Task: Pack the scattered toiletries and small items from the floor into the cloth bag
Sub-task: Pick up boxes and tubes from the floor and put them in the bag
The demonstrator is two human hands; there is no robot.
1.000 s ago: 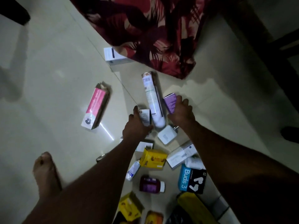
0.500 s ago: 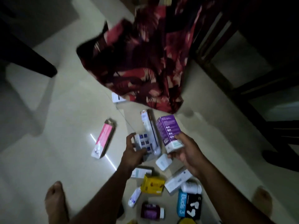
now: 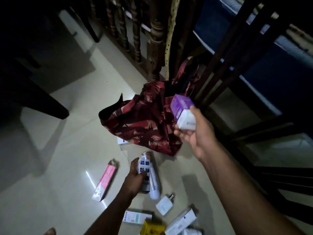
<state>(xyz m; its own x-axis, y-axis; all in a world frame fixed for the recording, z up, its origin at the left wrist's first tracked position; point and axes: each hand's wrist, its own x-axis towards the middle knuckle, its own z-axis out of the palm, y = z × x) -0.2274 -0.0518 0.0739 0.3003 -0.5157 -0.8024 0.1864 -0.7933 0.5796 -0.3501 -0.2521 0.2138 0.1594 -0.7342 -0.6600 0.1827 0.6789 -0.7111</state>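
Observation:
The dark red leaf-print cloth bag [image 3: 144,122] lies slumped on the pale floor, its handles up against a chair. My right hand [image 3: 196,138] holds a purple and white box [image 3: 183,111] raised beside the bag's right side. Lower down, my left hand [image 3: 135,180] grips a small white box with blue pictures [image 3: 144,173], just above the floor. A long white tube [image 3: 153,182] lies right of that box. A pink and white carton [image 3: 105,180] lies to the left.
A white bottle with a metal cap [image 3: 165,205], white cartons [image 3: 136,217] [image 3: 181,221] and a yellow box [image 3: 153,228] lie near the bottom edge. Another white box [image 3: 122,141] pokes out under the bag. Dark wooden chair legs [image 3: 155,39] and furniture stand behind and right.
My right hand has lifted the purple box from the floor up beside the bag. My left hand picked up the small white box. The view tilted up toward the furniture.

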